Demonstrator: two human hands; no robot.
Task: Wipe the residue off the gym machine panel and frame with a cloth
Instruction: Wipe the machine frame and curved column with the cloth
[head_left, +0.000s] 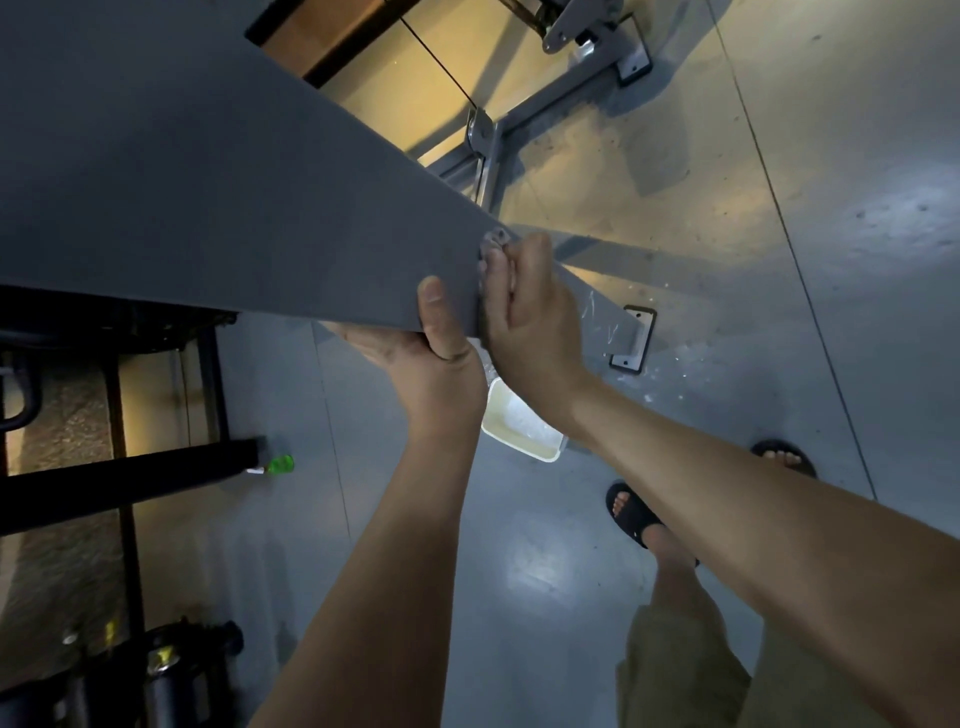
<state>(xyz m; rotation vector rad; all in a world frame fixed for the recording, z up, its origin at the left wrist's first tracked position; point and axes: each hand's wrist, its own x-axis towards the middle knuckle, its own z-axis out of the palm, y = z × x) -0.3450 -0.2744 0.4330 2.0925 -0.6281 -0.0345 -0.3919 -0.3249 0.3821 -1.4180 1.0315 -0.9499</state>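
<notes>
A broad grey machine panel (218, 197) slants from the upper left down to a narrow end at the centre. My left hand (421, 353) grips the panel's lower edge near that end, thumb on top and fingers underneath. At the panel's tip, my right hand (530, 312) has its fingers curled around a small pale crumpled piece (494, 242). I cannot tell whether the piece is cloth or film. Below runs the grey frame beam (597, 306), with pale smears on it.
On the floor under my hands stands a white tub (524, 434). A green object (280, 464) lies by a black frame bar (130, 480) at the left. The grey beam ends in a bolted foot plate (632, 338). My sandalled feet (631, 512) stand on the glossy grey floor.
</notes>
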